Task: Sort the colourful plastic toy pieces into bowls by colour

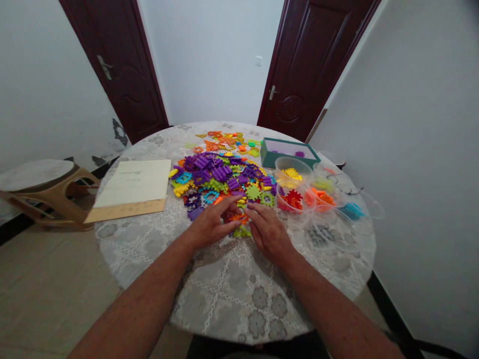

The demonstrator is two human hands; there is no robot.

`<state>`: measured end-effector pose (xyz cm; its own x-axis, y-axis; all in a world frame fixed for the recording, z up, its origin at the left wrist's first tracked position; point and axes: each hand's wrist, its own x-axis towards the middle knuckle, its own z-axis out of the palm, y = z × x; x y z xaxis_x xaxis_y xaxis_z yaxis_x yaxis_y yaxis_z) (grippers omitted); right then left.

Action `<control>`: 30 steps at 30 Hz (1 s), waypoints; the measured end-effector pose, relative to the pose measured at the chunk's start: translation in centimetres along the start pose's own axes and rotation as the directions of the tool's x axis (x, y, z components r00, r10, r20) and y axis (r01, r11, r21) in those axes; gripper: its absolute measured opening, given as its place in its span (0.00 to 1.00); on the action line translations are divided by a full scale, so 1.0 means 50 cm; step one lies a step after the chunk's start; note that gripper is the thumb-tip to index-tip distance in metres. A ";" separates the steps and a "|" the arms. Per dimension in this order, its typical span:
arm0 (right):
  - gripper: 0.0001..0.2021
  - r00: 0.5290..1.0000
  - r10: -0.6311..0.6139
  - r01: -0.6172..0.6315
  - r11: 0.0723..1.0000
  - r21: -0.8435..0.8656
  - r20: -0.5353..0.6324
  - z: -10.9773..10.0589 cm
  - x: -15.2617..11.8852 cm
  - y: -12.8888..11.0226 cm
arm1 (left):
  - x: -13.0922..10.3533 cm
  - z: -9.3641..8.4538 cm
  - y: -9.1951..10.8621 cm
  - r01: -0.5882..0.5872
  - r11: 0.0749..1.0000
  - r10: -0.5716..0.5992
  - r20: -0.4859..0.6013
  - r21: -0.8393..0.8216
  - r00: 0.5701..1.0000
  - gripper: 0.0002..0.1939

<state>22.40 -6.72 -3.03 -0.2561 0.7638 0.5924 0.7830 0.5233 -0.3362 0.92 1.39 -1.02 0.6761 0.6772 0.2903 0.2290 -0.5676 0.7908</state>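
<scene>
Both hands, left (pixel 213 223) and right (pixel 268 230), angle inward at the near edge of the toy-piece pile (pixel 224 179), fingers loosely curved. Orange pieces (pixel 239 218) lie between them; whether either grips one, I cannot tell.

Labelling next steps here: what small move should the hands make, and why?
Probably pinch the orange piece with the right hand and ease it off the pile. It lies at the pile's near edge, between that hand and the left hand; other orange pieces sit grouped at the right. Whether either grip already holds it, I can't tell.
</scene>
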 end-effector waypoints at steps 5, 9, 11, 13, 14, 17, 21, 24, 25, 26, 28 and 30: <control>0.14 0.998 0.058 -0.058 0.998 0.028 0.007 0.000 -0.005 0.006 | -0.002 -0.004 -0.004 0.019 0.996 -0.016 -0.028 0.085 0.999 0.28; 0.13 0.972 0.206 -0.204 0.979 0.029 -0.110 -0.014 -0.019 0.025 | -0.007 -0.005 -0.022 0.017 0.909 0.000 -0.040 0.417 0.999 0.28; 0.14 0.961 0.239 -0.236 0.971 0.035 -0.141 -0.020 -0.023 0.030 | -0.009 -0.002 -0.030 0.026 0.855 -0.034 0.006 0.518 0.999 0.32; 0.14 0.960 0.236 -0.232 0.972 0.045 -0.150 -0.024 -0.024 0.032 | -0.010 0.004 -0.036 0.038 0.826 -0.069 0.033 0.563 0.997 0.35; 0.14 0.963 0.226 -0.221 0.974 0.053 -0.148 -0.024 -0.023 0.030 | -0.010 0.007 -0.039 0.040 0.822 -0.076 0.039 0.567 0.996 0.36; 0.15 0.974 0.191 -0.182 0.980 0.077 -0.126 -0.021 -0.020 0.022 | -0.008 0.011 -0.049 0.038 0.837 -0.071 0.040 0.545 0.997 0.34; 0.15 0.969 0.194 -0.184 0.980 0.078 -0.155 -0.035 -0.012 0.011 | 0.000 0.008 -0.063 0.060 0.874 -0.074 0.010 0.483 0.997 0.30; 0.13 0.960 0.203 -0.210 0.977 -0.017 -0.194 -0.086 -0.003 0.009 | 0.005 0.005 -0.061 0.093 0.896 -0.098 -0.010 0.435 0.995 0.28; 0.12 0.958 0.212 -0.227 0.972 -0.063 -0.194 -0.111 -0.001 0.011 | 0.006 0.004 -0.057 0.102 0.900 -0.107 -0.011 0.423 0.994 0.27; 0.11 0.955 0.226 -0.249 0.963 -0.107 -0.193 -0.140 0.001 0.017 | 0.007 0.003 -0.052 0.110 0.903 -0.116 -0.011 0.415 0.993 0.26; 0.10 0.946 0.260 -0.297 0.935 -0.195 -0.194 -0.200 0.003 0.039 | 0.008 0.001 -0.040 0.124 0.909 -0.131 -0.010 0.398 0.991 0.24; 0.11 0.935 0.285 -0.340 0.891 -0.300 -0.212 -0.255 0.004 0.080 | 0.009 -0.002 -0.029 0.144 0.916 -0.145 -0.026 0.375 0.989 0.22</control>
<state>32.70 -9.26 5.08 0.1040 0.7831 0.6132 0.9550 0.0934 -0.2814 0.84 2.57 -2.00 0.6176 0.7641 0.1861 0.5696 -0.5977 0.5642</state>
